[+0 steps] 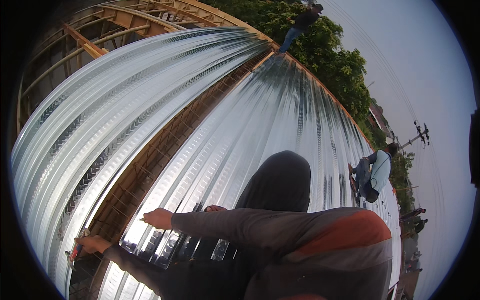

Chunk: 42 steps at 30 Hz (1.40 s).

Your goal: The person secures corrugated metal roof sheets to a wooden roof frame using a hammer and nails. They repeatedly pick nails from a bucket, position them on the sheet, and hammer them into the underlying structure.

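My left hand (92,244) is at the lower left, closed round a hand tool (74,252) with red and blue on it and a curved metal end. Its exact kind is too small to tell. The tool is over the edge of the left-hand ribbed metal sheets (75,170), beside the open gap. Farther right, my right hand (159,218) reaches over the right-hand ribbed metal sheets (220,140), fingers pinched on a small thin pointed piece. Beyond my forearm, my dark-clothed knee (276,180) rises, with toes (215,208) showing beside it.
Between the two runs of sheets lies a long gap (150,160) crossed by steel bars. Bamboo and timber framing (120,25) stands at the far left. One person (300,26) stands at the far edge; another (372,172) crouches at the right. Trees and a power pole (420,135) rise beyond.
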Tool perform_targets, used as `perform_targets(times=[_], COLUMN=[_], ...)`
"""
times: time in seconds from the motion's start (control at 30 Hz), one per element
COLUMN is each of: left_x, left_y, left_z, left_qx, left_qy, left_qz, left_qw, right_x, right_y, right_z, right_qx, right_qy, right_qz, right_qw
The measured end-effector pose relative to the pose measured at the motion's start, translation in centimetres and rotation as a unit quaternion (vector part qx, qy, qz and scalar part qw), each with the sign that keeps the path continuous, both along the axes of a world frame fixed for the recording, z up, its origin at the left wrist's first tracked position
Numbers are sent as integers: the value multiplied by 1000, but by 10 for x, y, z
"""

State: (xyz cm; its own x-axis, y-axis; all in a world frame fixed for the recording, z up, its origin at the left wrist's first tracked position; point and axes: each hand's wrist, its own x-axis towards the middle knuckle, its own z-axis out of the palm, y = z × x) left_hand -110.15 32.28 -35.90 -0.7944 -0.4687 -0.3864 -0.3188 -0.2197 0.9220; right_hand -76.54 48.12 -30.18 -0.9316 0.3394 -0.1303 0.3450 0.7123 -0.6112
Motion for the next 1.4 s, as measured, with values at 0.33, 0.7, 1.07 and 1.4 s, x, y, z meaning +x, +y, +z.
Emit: perform_targets(times=[0.33, 0.7, 1.07, 1.4], left_x=[63, 18, 10, -15], left_y=[1, 18, 36, 37], left_z=[101, 80, 43, 101], left_qx=[304, 315, 361, 476], left_qy=[88, 116, 104, 86], left_qz=[194, 184, 215, 255], left_qw=[929, 924, 901, 837], right_x=[16, 24, 18, 19], right_y=[-4, 15, 3, 4], right_z=[20, 23, 19, 21], right_qx=[90, 102, 107, 128], right_qy=[-129, -140, -139, -160], right_qz=[15, 22, 20, 21], right_qw=[987, 985, 984, 978])
